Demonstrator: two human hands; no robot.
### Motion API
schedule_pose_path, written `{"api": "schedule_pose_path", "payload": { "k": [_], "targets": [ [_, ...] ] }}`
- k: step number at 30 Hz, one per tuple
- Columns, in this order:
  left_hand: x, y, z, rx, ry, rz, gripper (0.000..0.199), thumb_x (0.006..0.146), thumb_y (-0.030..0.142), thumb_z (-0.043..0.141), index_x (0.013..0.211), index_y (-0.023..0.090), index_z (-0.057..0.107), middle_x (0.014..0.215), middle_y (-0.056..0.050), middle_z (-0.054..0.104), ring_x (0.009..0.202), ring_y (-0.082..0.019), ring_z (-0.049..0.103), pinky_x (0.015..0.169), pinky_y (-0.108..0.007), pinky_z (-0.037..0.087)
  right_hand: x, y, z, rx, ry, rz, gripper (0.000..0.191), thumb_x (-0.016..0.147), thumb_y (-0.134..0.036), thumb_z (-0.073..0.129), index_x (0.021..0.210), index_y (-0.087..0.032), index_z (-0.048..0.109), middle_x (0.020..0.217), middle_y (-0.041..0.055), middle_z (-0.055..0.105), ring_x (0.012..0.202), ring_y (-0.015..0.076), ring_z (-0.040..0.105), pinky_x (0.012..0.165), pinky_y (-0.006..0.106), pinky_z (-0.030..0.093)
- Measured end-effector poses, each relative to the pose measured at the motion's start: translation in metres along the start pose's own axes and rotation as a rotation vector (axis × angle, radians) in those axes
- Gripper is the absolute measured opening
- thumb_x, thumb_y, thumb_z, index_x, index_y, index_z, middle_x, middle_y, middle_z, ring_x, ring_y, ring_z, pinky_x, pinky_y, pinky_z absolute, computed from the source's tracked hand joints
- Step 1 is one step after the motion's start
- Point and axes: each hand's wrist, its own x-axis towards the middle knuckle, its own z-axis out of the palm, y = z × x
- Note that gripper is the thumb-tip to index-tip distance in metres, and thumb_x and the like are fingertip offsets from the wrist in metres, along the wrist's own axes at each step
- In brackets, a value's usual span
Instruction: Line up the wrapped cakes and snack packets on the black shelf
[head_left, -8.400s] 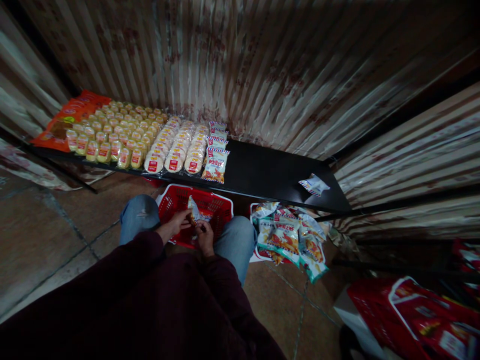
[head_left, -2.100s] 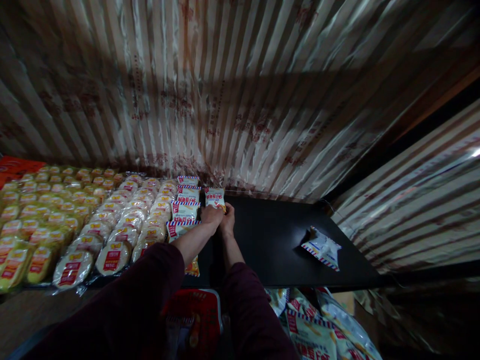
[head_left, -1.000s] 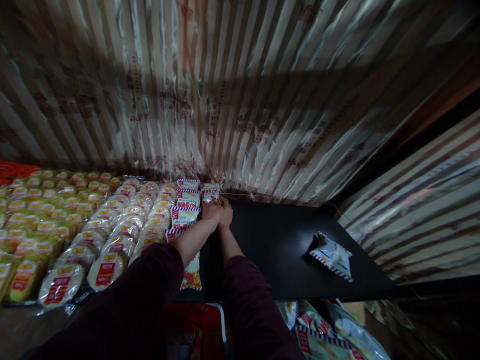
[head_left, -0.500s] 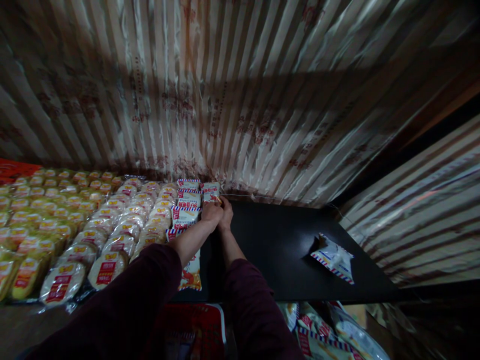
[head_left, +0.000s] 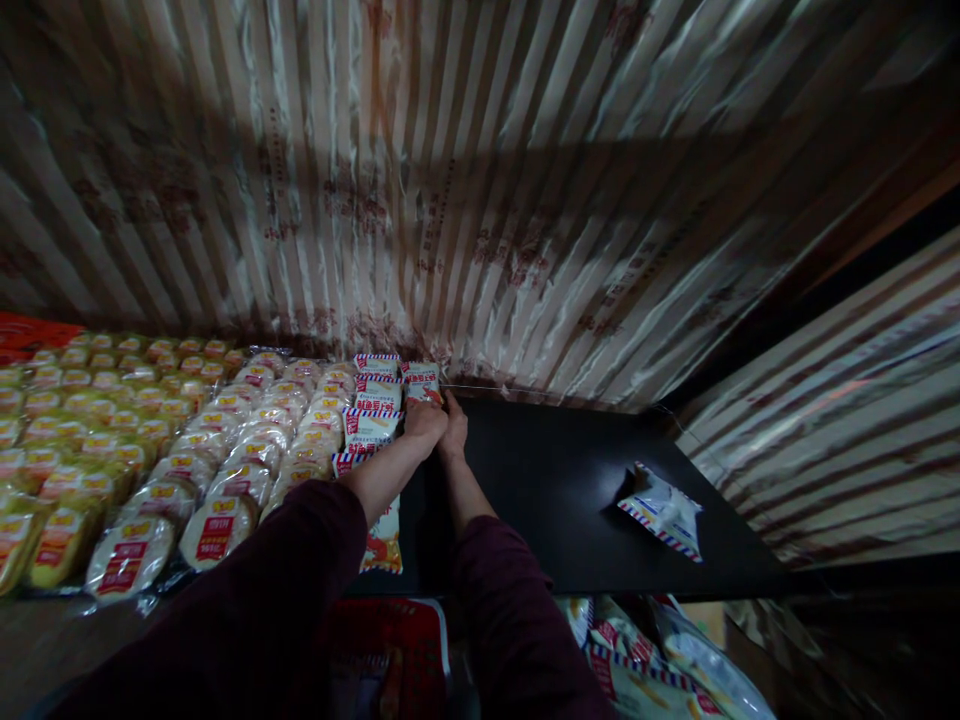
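At the back of the black shelf, both hands are together on a small white snack bag (head_left: 422, 378) with red print. My left hand (head_left: 425, 424) grips its near left side, fingers curled and partly hidden. Close against it, my right hand (head_left: 453, 428) is closed on the bag's right side; its fingertips are hard to see. Just to the left runs a column of similar snack bags (head_left: 373, 425) with red-and-blue striped edges, overlapping from back to front. My left forearm covers part of the front ones.
Left of the bags are rows of clear-wrapped round white crackers (head_left: 214, 525) and yellow-wrapped packs (head_left: 60, 540). One snack bag (head_left: 666, 510) lies alone on the black shelf (head_left: 540, 480). Below are a red basket (head_left: 442, 640) and more bags (head_left: 637, 655). Striped sheeting (head_left: 480, 200) hangs behind.
Both hands stay on the same bag at the back and have barely moved. The whole view has shifted very slightly.
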Motion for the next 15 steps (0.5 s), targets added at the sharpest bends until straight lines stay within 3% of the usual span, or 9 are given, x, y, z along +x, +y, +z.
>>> {"api": "schedule_pose_path", "payload": {
  "k": [5,9,12,15],
  "targets": [
    [-0.013,0.013,-0.012,0.12,-0.026,0.071,0.024,0.086,0.022,0.047,0.089,0.015,0.069,0.107,-0.015,0.068,0.118,-0.027,0.055,0.099,-0.035,0.041,-0.01,-0.004,-0.009,-0.013,0.076,-0.054,0.042,0.077,-0.025,0.048,0.114,-0.016,0.064,0.129,0.0115,0.059,0.123,0.023,0.05,0.107,0.04,0.035],
    [-0.048,0.02,-0.042,0.222,0.028,0.283,0.028,0.085,0.022,0.049,0.105,0.016,0.066,0.139,-0.013,0.048,0.13,-0.026,0.043,0.108,-0.034,0.034,-0.031,-0.013,-0.016,0.047,0.055,-0.097,0.042,0.083,-0.035,0.044,0.117,-0.018,0.062,0.125,0.0091,0.062,0.118,0.0215,0.053,0.104,0.038,0.038],
    [-0.086,0.012,-0.072,0.38,0.04,0.459,0.037,0.084,0.019,0.047,0.118,0.018,0.061,0.147,-0.009,0.04,0.142,-0.027,0.021,0.116,-0.041,0.021,-0.054,-0.021,-0.018,0.126,0.012,-0.126,0.044,0.086,-0.042,0.041,0.116,-0.018,0.062,0.122,0.0094,0.064,0.115,0.0213,0.056,0.103,0.037,0.039],
    [-0.124,-0.014,-0.094,0.52,0.1,0.614,0.047,0.082,0.021,0.048,0.128,0.021,0.055,0.151,-0.006,0.035,0.145,-0.028,0.008,0.117,-0.048,0.011,-0.073,-0.023,-0.014,0.224,-0.031,-0.066,0.046,0.089,-0.048,0.039,0.113,-0.019,0.064,0.12,0.0088,0.065,0.112,0.0207,0.058,0.101,0.036,0.041]
  ]
}}
